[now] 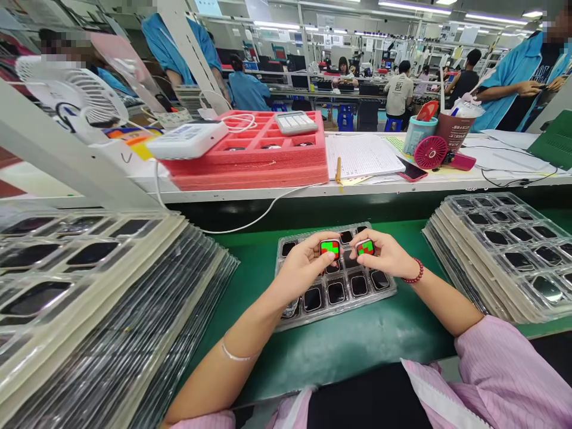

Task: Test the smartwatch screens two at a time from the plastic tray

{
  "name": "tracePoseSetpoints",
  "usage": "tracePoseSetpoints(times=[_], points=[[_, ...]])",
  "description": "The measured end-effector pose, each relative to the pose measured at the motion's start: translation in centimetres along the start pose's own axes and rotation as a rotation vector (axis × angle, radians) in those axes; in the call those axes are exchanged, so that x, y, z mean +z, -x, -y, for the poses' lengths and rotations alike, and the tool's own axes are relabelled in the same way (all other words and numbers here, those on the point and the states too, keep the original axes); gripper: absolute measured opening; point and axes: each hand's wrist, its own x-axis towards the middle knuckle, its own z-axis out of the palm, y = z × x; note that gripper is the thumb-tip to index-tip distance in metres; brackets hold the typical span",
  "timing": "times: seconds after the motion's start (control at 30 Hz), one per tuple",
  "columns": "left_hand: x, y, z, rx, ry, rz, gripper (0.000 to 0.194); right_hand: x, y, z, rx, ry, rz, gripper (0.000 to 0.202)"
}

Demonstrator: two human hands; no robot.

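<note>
Both hands are raised over a clear plastic tray (339, 307) of dark-screened square watch faces on the green mat. My left hand (308, 262) is closed on a watch face (329, 246) whose lit screen shows green and red blocks, with the thumb on its lower edge. Close by on the right, my right hand (382, 253) grips a second lit watch face (365, 245), also green and red. The two watch faces are apart. Fingers and wrists cover parts of the tray.
Tall stacks of trays stand left (134, 322) and right (504, 256). On the shelf behind are red foam (250, 173), a white box (190, 140), papers (364, 156), a phone (412, 170), a small pink fan (430, 152) and cups. A white cable hangs down. Several people are beyond.
</note>
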Motion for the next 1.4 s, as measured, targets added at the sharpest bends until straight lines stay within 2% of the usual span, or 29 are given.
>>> tracePoseSetpoints(times=[0.2, 0.37, 0.63, 0.8, 1.0, 1.23, 1.4], points=[[0.7, -0.3, -1.7, 0.045, 0.014, -0.048, 0.034, 0.1, -0.6, 0.7, -0.015, -0.045, -0.004, 0.029], [1.6, -0.6, -2.6, 0.008, 0.025, -0.081, 0.033, -0.3, -0.8, 0.8, 0.014, -0.066, -0.020, 0.034], [1.2, -0.5, -1.4, -0.043, -0.013, -0.116, 0.037, -0.8, -0.9, 0.2, 0.073, -0.145, -0.015, 0.042], [0.7, -0.5, -1.1, -0.059, 0.028, -0.112, 0.044, -0.7, -1.0, 0.0, 0.112, -0.181, 0.009, 0.036], [0.8, -0.5, -1.3, 0.005, 0.004, -0.041, 0.042, -0.8, -0.8, -0.1, 0.086, -0.168, 0.016, 0.032], [0.9, -0.3, -0.9, 0.026, -0.003, -0.049, 0.042, -0.4, -0.7, -0.1, 0.055, -0.113, 0.026, 0.033], [0.9, -0.2, -0.7, 0.019, -0.022, -0.048, 0.044, -0.3, -0.6, 0.1, -0.027, -0.069, 0.025, 0.031]])
